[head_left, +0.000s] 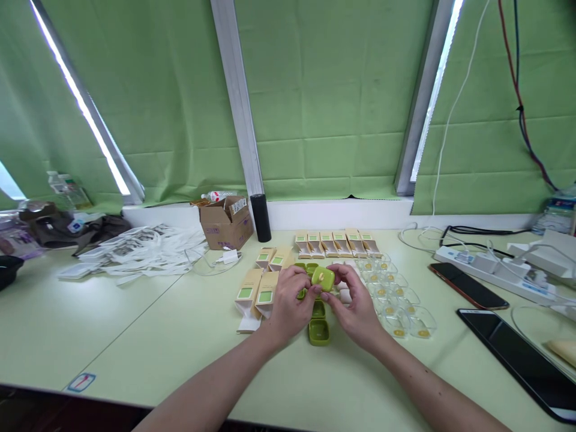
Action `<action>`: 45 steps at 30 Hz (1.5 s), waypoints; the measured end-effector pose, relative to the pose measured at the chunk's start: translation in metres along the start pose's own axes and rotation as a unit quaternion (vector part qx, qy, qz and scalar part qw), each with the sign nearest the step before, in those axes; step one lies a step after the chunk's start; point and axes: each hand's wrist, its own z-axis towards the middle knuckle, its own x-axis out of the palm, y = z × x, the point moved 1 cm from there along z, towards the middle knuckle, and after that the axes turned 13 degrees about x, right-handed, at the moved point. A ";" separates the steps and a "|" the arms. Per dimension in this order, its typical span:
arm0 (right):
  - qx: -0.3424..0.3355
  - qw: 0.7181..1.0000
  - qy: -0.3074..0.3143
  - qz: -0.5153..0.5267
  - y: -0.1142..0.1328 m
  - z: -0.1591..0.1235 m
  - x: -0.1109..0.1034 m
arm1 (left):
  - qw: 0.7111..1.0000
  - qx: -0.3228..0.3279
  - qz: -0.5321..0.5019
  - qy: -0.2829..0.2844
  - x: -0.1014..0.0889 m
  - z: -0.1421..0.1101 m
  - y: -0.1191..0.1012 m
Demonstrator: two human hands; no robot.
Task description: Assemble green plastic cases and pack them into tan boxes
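Between my two hands, above the table, I hold a small green square case (328, 276) with a little yellowish piece on its face. My left hand (292, 303) pinches its left side; my right hand (355, 306) grips its right side and lower edge. Beneath them stand several open green square boxes (319, 332), partly hidden by my hands. Left of my left hand are kraft paper boxes (245, 294) with green windows. Several clear plastic covers (398, 321) with yellow spots lie right of my right hand. Some whitish pieces (345, 296) show behind that hand.
Farther back stand a row of kraft boxes (333, 244), a cardboard carton (226, 223) and a black cylinder (260, 218). White strapped items (148, 252) are piled at left. To the right lie a phone (468, 285), a black tablet (517, 360) and a power strip (499, 273) with cables.
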 end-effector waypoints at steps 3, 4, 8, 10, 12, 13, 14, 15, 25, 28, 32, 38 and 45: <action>-0.011 1.000 0.000 -0.007 0.001 0.000 -0.001 | 1.000 0.001 0.016 -0.026 -0.003 0.002 -0.003; -0.015 1.000 0.002 -0.003 0.000 0.000 -0.002 | 0.999 -0.002 0.018 -0.035 -0.004 0.003 -0.003; -0.008 0.999 0.032 0.031 -0.003 0.001 -0.001 | 0.999 -0.022 0.000 -0.049 -0.004 0.004 -0.003; 0.011 0.998 0.051 0.047 -0.005 0.001 -0.001 | 0.999 -0.027 -0.017 -0.038 -0.004 0.004 -0.003; 0.019 0.997 0.056 0.052 -0.006 0.001 -0.001 | 0.999 -0.030 -0.029 -0.028 -0.004 0.003 -0.003; 0.016 0.997 0.053 0.051 -0.007 0.001 -0.001 | 0.999 -0.031 -0.034 -0.025 -0.004 0.003 -0.003; 0.009 0.998 0.050 0.048 -0.007 0.001 -0.001 | 0.999 -0.032 -0.037 -0.023 -0.004 0.003 -0.003; 0.001 0.998 0.048 0.043 -0.007 0.001 -0.002 | 0.998 -0.034 -0.040 -0.022 -0.004 0.003 -0.003; -0.056 0.997 0.040 -0.021 -0.003 0.001 -0.004 | 0.998 -0.033 -0.046 -0.017 -0.004 0.005 -0.003; -0.057 0.998 0.034 -0.023 -0.003 0.002 -0.004 | 0.997 -0.044 -0.058 -0.013 -0.004 0.004 -0.003; -0.052 0.998 0.033 -0.018 -0.005 0.002 -0.004 | 0.997 -0.046 -0.053 -0.015 -0.004 0.004 -0.003; -0.063 0.997 0.031 -0.028 -0.007 0.003 -0.004 | 0.995 -0.055 -0.076 -0.023 -0.004 0.005 -0.004; -0.074 0.996 0.032 -0.031 -0.007 0.001 -0.002 | 0.982 -0.117 -0.146 -0.029 -0.001 0.002 -0.005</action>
